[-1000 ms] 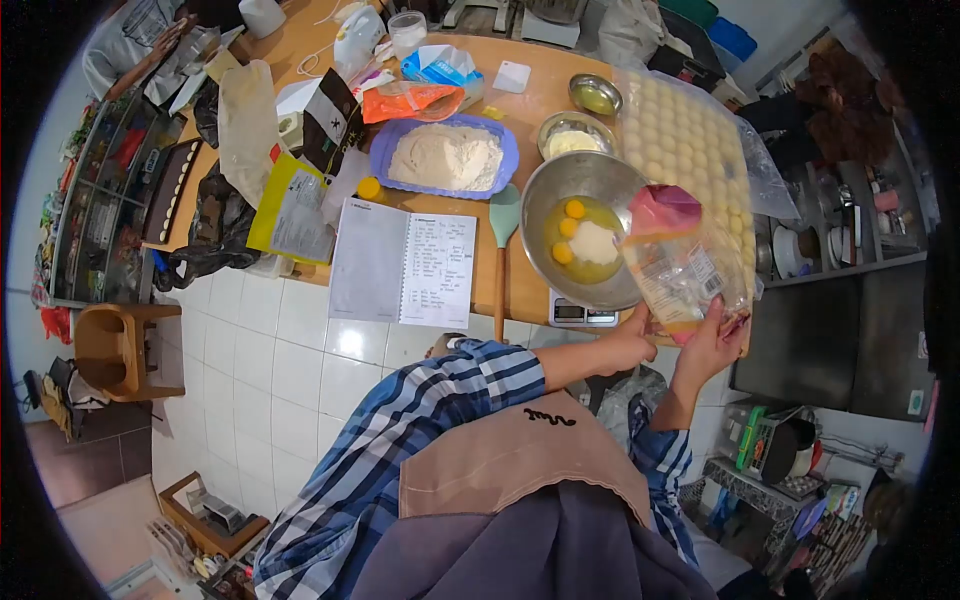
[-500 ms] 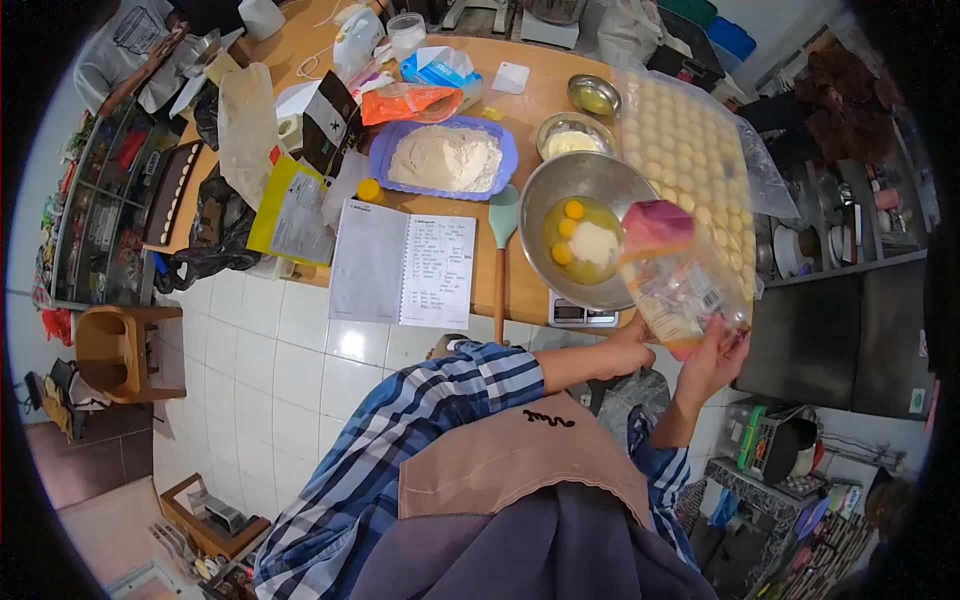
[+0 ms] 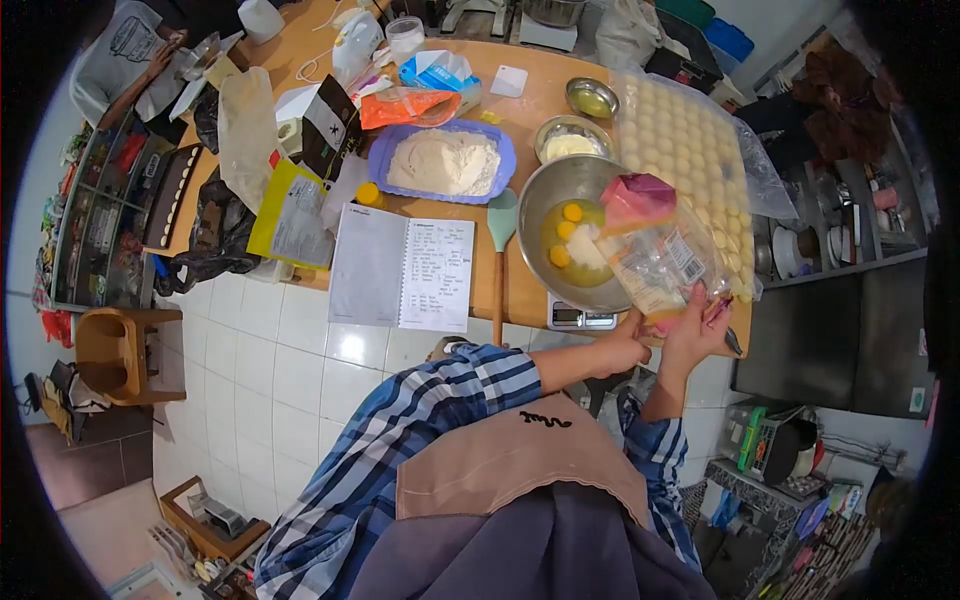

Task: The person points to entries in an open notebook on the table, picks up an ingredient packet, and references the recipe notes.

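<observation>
A clear plastic bag [image 3: 655,262] with pink and orange print and a barcode leans over the right rim of a steel mixing bowl [image 3: 540,265], its pink end above the bowl. My right hand [image 3: 692,335] grips the bag's lower right part. My left hand [image 3: 620,347] is closed at the bag's lower left corner, its fingers partly hidden. Inside the bowl lie several egg yolks [image 3: 572,212] in egg white, beside a pale heap of powder [image 3: 585,246], partly covered by the bag. Under the bowl is a kitchen scale [image 3: 583,317].
Left of the bowl are a spatula [image 3: 502,222], an open notebook [image 3: 402,268] and a purple tub [image 3: 378,165] of flour. Small metal bowls [image 3: 594,98] stand behind. A plastic-covered tray of dough balls [image 3: 680,140] is at right. Another person [image 3: 125,60] stands far left.
The bag has shifted left and flattened over the bowl, covering more of the powder heap. My right hand has moved slightly left with it; my left hand has barely moved.
</observation>
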Demonstrator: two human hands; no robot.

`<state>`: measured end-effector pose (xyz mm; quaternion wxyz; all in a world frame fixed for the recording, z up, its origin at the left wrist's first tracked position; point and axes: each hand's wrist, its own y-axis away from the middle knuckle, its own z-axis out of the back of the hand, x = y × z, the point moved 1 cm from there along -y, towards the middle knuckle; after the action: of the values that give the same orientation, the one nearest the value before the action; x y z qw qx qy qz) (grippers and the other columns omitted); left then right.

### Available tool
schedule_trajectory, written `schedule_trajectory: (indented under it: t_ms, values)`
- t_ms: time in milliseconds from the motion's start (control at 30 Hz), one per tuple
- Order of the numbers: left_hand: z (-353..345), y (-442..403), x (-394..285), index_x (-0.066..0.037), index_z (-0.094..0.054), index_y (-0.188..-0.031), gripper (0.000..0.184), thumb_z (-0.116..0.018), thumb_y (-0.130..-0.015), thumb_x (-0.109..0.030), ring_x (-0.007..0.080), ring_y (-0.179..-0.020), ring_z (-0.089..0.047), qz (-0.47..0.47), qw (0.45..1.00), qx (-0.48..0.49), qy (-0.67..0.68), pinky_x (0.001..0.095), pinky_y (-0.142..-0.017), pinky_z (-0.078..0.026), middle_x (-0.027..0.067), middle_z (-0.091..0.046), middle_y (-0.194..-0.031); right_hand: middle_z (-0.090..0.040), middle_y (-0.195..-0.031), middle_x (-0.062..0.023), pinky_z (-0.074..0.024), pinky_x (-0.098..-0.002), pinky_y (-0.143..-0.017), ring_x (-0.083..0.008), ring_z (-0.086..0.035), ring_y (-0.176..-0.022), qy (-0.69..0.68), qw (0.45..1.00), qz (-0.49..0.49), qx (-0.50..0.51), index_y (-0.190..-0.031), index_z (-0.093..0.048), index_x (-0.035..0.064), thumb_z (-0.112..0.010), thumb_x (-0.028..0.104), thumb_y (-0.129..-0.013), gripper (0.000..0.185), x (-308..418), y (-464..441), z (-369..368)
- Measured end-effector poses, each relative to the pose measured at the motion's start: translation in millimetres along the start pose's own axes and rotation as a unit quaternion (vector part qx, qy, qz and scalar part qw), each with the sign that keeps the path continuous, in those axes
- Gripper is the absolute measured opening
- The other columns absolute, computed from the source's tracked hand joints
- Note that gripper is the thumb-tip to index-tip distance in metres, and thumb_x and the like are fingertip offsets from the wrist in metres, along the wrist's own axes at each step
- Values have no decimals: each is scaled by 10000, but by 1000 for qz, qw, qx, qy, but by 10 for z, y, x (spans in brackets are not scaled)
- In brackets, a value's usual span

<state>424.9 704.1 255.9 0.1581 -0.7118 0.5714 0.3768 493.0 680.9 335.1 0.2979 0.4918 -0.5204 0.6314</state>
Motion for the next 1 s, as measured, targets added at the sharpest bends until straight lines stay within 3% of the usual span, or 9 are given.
schedule_trajectory:
  t_ms: [333, 467, 633, 1000]
  values:
    - [55, -64, 12, -131, -44, -1348, 940, -455, -554, 157, 250, -1191, -320, -7, 1000, 24, -5, 317, -829, -376, 77, -227, -1351, -527, -1042, -109, -400, -259, -815, -152, -507, -941, -9, 1000, -14, 15, -1057, -443, -45, -539, 44, -829, 263, 75, -18, 105]
    - [-4, -5, -47, -136, 8, -1357, 971, -452, -553, 155, 249, -1185, -331, -20, 999, 24, 6, 325, -843, -373, 81, -213, -1361, -523, -1047, -113, -401, -261, -816, -157, -507, -941, 17, 999, -12, -35, -1076, -436, -48, -541, 45, -828, 285, 56, -7, 166]
    - [-45, 15, -114, -133, 1, -1354, 969, -450, -544, 151, 246, -1166, -358, -29, 999, 25, -27, 324, -860, -368, 84, -251, -1344, -515, -1069, -124, -411, -270, -817, -165, -507, -946, 18, 996, 6, -85, -1101, -425, -50, -551, 49, -824, 320, 172, 38, 188]
    - [-19, 18, -84, -97, -64, -1334, 917, -461, -545, 149, 249, -1202, -332, -10, 999, 29, -37, 334, -931, -316, 89, -338, -1286, -498, -1115, -127, -406, -275, -830, -165, -495, -970, -10, 997, -2, -74, -1144, -407, -56, -541, 64, -835, 358, 154, 111, 279]
